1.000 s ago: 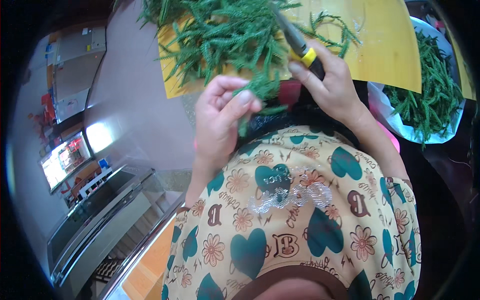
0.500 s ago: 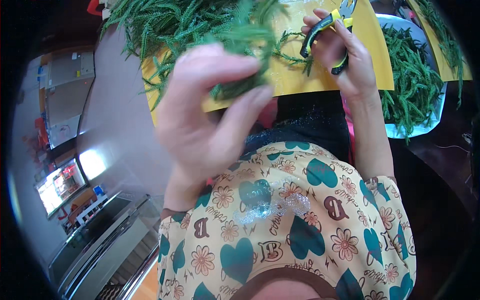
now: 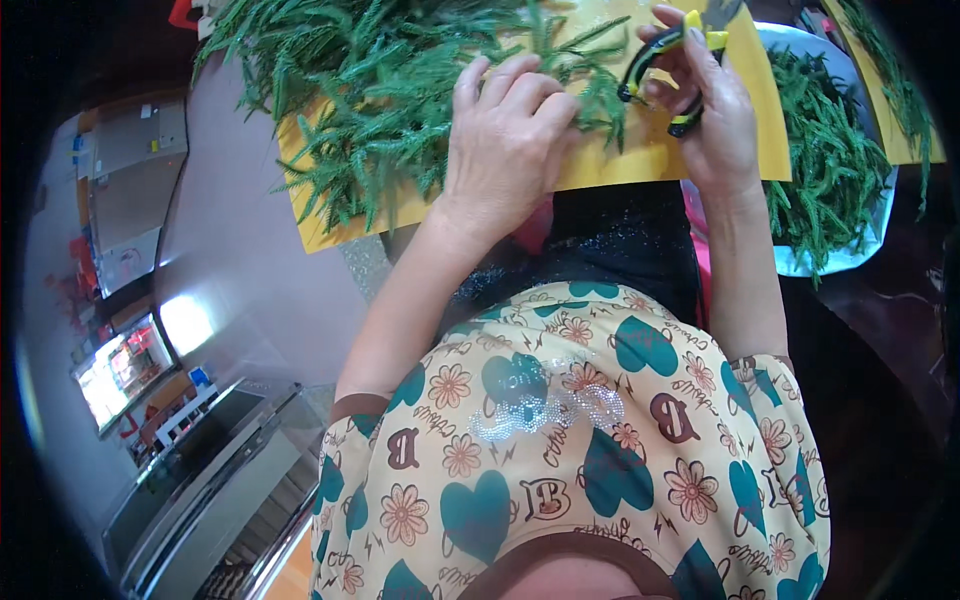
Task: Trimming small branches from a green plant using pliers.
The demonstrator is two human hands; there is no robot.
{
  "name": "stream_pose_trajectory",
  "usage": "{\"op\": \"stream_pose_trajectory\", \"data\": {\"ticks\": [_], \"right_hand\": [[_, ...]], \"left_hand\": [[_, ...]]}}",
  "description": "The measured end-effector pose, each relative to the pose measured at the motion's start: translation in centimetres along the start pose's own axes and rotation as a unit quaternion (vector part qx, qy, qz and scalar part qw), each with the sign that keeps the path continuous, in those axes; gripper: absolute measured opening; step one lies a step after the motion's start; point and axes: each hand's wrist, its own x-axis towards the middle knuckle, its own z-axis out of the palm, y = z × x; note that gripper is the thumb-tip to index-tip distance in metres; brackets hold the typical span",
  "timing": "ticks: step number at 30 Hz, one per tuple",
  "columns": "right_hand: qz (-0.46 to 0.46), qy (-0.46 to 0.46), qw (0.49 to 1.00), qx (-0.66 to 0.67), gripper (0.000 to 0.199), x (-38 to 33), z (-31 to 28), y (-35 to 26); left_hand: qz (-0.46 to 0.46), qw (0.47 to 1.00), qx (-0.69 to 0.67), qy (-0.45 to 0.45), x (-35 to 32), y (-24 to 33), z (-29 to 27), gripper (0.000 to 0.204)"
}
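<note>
Left hand (image 3: 505, 150) — palm down, fingers spread flat on green sprigs (image 3: 380, 110) heaped over yellow sheet (image 3: 620, 160). Right hand (image 3: 705, 110) — fingers closed around yellow-handled cutters (image 3: 665, 62). Tray (image 3: 860, 250) of cut sprigs at right.

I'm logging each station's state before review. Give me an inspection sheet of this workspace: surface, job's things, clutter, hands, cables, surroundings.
Surface: yellow sheet laid in front of the person, over a pinkish table.
Job's things: pile of green needle-leaved sprigs on the sheet; yellow-and-black handled cutters.
Clutter: pale tray at the right heaped with more green sprigs.
Hands: left hand rests palm down on the sprigs; right hand has its grip closed round the cutters.
Cables: nothing seen.
Surroundings: grey metal shelving and a lit screen at lower left; cardboard boxes further off.
</note>
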Motion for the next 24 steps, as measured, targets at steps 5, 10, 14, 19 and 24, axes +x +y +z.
{"op": "stream_pose_trajectory", "data": {"ticks": [5, 10, 14, 19, 24], "right_hand": [[0.026, 0.113, 0.980, -0.161, 0.029, -0.9, 0.3, -1.6], [0.065, 0.090, 0.983, -0.146, 0.033, -1.6, 0.5, -1.5], [0.036, 0.099, 0.976, -0.189, 0.036, -1.7, 2.9, -0.9], [-0.023, 0.079, 0.973, -0.215, 0.035, -1.5, 3.4, -0.9], [-0.055, 0.019, 0.970, -0.234, 0.035, -1.7, 3.9, -0.6]], "left_hand": [[-0.037, 0.991, -0.096, 0.089, 0.0, -0.9, -4.5, 0.022], [-0.137, 0.953, 0.029, 0.268, -0.9, -6.1, -9.5, 0.025], [-0.233, 0.922, 0.111, 0.288, -1.5, -10.6, -10.6, 0.024], [-0.345, 0.920, -0.068, 0.174, -2.1, -14.2, -9.5, 0.027], [-0.278, 0.900, -0.160, 0.295, -2.1, -13.9, -10.5, 0.022]]}}
